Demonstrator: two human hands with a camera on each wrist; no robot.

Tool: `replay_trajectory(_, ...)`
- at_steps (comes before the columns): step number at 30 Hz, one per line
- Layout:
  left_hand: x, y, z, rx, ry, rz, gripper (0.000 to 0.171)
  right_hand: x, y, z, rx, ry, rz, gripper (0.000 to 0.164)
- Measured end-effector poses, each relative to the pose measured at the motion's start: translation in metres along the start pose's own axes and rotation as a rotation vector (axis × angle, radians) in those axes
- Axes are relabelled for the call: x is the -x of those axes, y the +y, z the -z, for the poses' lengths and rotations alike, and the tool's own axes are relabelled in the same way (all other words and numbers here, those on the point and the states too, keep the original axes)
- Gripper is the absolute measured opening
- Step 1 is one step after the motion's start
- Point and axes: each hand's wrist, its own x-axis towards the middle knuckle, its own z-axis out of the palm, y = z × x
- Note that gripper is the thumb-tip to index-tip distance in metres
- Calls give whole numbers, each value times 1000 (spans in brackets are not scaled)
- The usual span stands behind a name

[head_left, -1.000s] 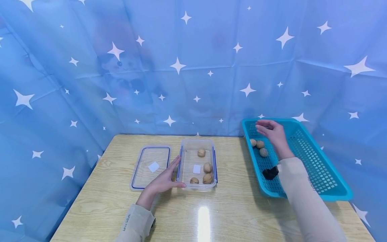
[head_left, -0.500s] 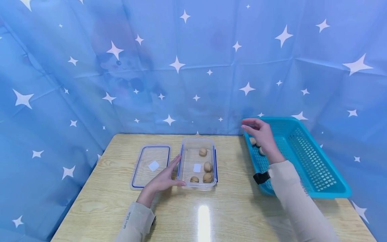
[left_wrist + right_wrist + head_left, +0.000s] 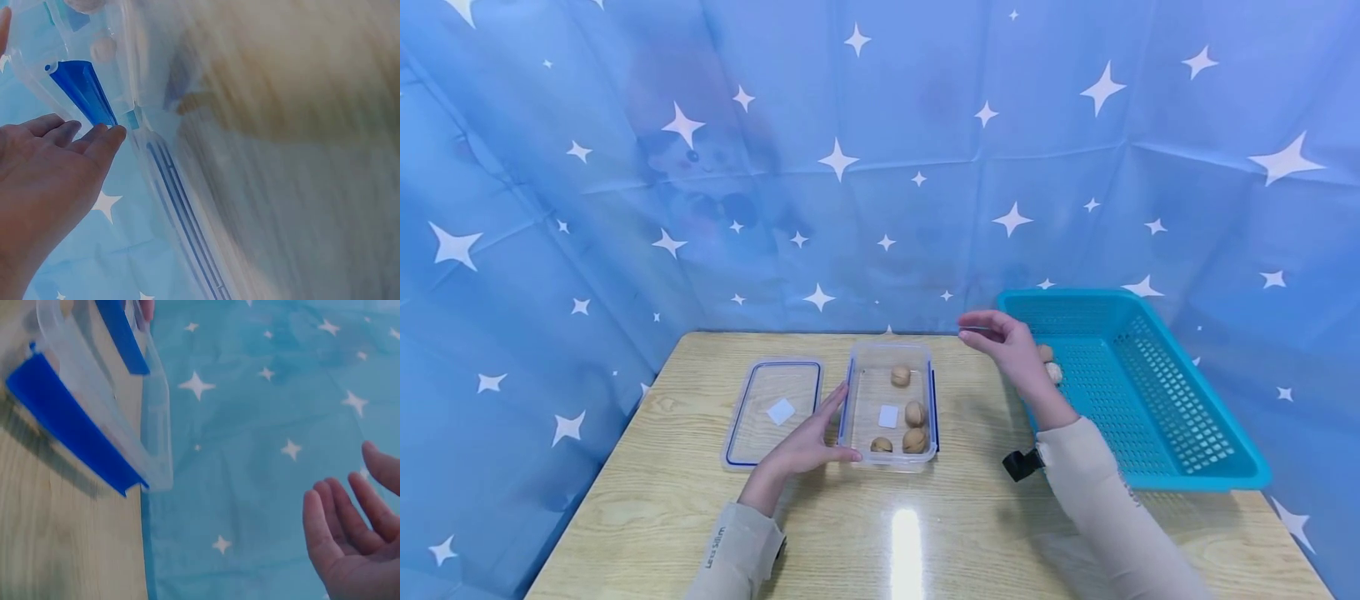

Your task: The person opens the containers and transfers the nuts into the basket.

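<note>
A clear plastic food box with blue side clips stands mid-table, with several walnuts and a white square inside. My left hand touches its left side, fingers straight, thumb at the near left corner. In the left wrist view those fingers lie beside a blue clip. My right hand is above the table between the box and a turquoise basket. Its fingers are loosely bent, thumb apart, and no object shows between them. Walnuts in the basket show partly behind the right wrist.
Left of the box lies its clear lid with a blue seal and a white square. The wooden table ends at a blue curtain with white stars. The basket spans the table's right part.
My right hand has moved left from above the basket, past its left rim, toward the box. The left hand and the walnuts in the box stay as they were.
</note>
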Motion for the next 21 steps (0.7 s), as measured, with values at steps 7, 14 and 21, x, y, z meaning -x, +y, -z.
replay_trajectory(7,2,3,0,-78,21,-14,114,5,3,-26,-49,-53,-7,39)
replay_trajectory(14,2,4,0,-73,18,-14,113,11,13,-57,-104,-100,31,33)
replay_trajectory(21,3,6,-1,-65,16,-21,112,18,20,-82,-124,-173,-14,34)
